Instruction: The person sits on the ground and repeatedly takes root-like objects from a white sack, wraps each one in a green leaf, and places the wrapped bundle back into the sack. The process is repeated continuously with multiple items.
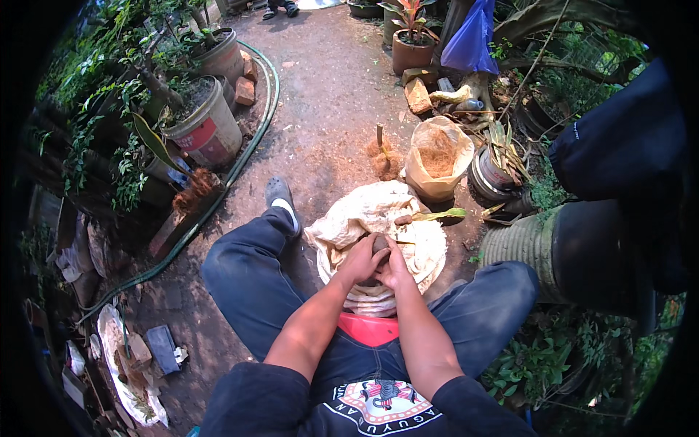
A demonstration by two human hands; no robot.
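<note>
My left hand (361, 259) and my right hand (394, 266) are cupped together around a brown lump (380, 243), which looks like soil or fibre, over a white woven sack (377, 205) with rolled sides. A leaf cutting (437, 214) with a brown clump at its base lies on the sack's edge, beyond my right hand. Past the sack stands a paper-like bag (461, 143) filled with brown coir fibre (437, 153). Left of that bag, fibre-wrapped cuttings (385, 161) rest on the ground. The sack's inside is mostly hidden by my hands.
A green hose (259, 131) curves along the left, past potted plants in a plastic bucket (210, 128). Bricks (418, 95), a terracotta-coloured pot (412, 54) and a blue plastic bag (472, 41) are at the upper right. A large ribbed container (521, 251) stands beside my right knee. A person's feet (280, 9) show at the top.
</note>
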